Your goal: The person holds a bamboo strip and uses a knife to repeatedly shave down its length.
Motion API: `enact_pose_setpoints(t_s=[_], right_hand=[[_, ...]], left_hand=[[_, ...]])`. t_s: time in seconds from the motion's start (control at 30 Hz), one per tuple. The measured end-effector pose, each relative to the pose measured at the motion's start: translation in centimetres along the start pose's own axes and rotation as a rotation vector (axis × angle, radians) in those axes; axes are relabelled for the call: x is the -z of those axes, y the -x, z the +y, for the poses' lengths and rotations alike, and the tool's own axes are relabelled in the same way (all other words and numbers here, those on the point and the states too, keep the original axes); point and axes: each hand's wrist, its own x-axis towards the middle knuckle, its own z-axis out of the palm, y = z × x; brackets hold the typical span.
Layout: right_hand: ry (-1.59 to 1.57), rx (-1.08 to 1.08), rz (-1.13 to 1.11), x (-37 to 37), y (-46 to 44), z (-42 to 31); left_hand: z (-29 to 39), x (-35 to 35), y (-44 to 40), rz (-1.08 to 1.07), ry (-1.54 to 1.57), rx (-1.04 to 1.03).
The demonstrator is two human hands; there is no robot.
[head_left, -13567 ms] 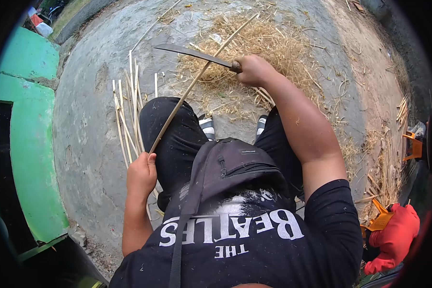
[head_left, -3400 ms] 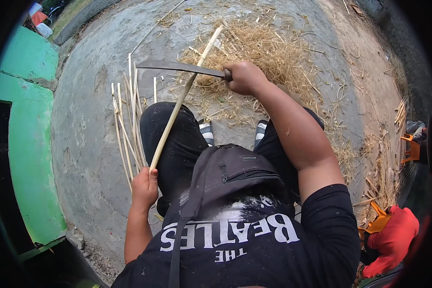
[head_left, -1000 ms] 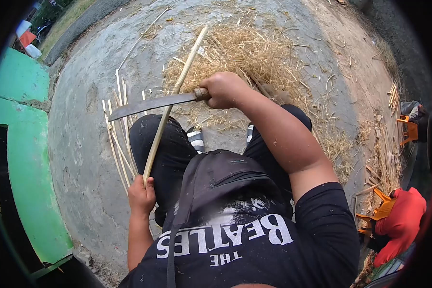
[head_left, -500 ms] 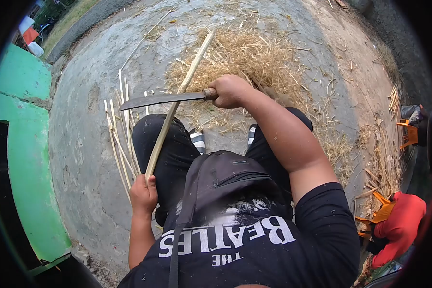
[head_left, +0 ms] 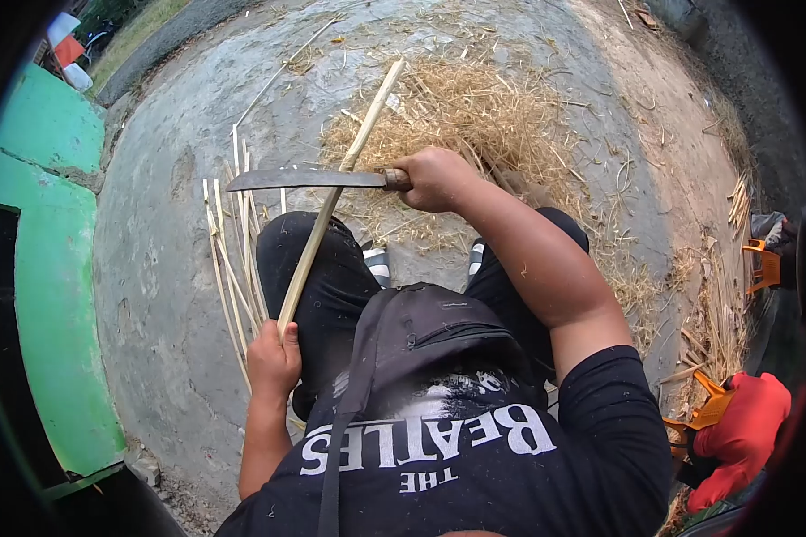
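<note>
We see one pale strip point(head_left: 311, 259), of wood or bamboo by its look, which slants above the left knee point(head_left: 279, 242); whether it rests there, we cannot tell. The left grip point(head_left: 275, 356) is closed around its lower end, with the thumb along it. The right grip point(head_left: 434, 179) is closed firmly around the wooden handle of one long knife point(head_left: 287, 180), whose blade crosses the strip and seems to touch it.

We judge the strip to be light and quite stiff, with a small spring along its length. It is probably dry and not slippery, but its edges may be splintery. The best place to take hold is the lower end, well apart from the blade. The knife should be heavier, and only its handle is safe to hold.

We count one strip in hand, one knife and two grips. On the ground point(head_left: 152, 340) at the left lie several thin sticks point(head_left: 224, 268); they overlap, so we say only at least five. There is one main heap of shavings point(head_left: 484, 116), whose curls we cannot count, two striped sandals point(head_left: 378, 266) and two orange chairs point(head_left: 763, 270).
</note>
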Motion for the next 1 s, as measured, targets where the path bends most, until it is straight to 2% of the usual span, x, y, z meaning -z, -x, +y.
enact_pose_setpoints(t_s=[0.07,0.1,0.23,0.37,0.47,0.5,0.57,0.63,0.87,0.9,1.0], right_hand=[[0.072,0.107,0.070,-0.3,0.6,-0.9],[0.132,0.072,0.003,0.8,0.4,-1.1],[-0.219,-0.320,0.077,1.4,-1.9,4.1],[-0.211,-0.183,0.068,1.2,-1.1,3.9],[0.021,-0.021,-0.012,1.7,0.3,-0.4],[0.048,-0.026,-0.024,1.9,0.3,-0.8],[-0.098,-0.148,-0.025,0.6,-1.0,1.6],[-0.156,-0.242,0.042,0.5,-1.8,3.3],[0.004,-0.008,0.011,0.7,-0.1,0.3],[-0.013,-0.065,-0.059,0.6,-0.8,1.4],[-0.199,-0.314,-0.038,0.9,-1.6,3.9]], left_hand=[[-0.2,-0.2,0.0,-0.004,0.015,-0.009],[-0.3,-0.2,-0.2,-0.004,0.028,-0.010],[0.5,0.4,-0.2,-0.003,0.021,-0.013],[0.3,0.6,-0.5,-0.028,-0.008,-0.008],[0.3,0.2,-0.4,-0.009,0.003,-0.015],[0.1,-0.1,-0.5,0.008,0.012,-0.023],[0.0,-0.3,0.3,0.014,0.015,-0.013],[0.3,-0.1,-0.2,0.019,0.002,0.004],[-0.4,0.4,-0.5,-0.043,0.036,-0.010],[-0.5,0.2,-0.6,-0.046,0.048,-0.006],[-0.2,0.8,-1.0,-0.057,0.026,-0.008]])
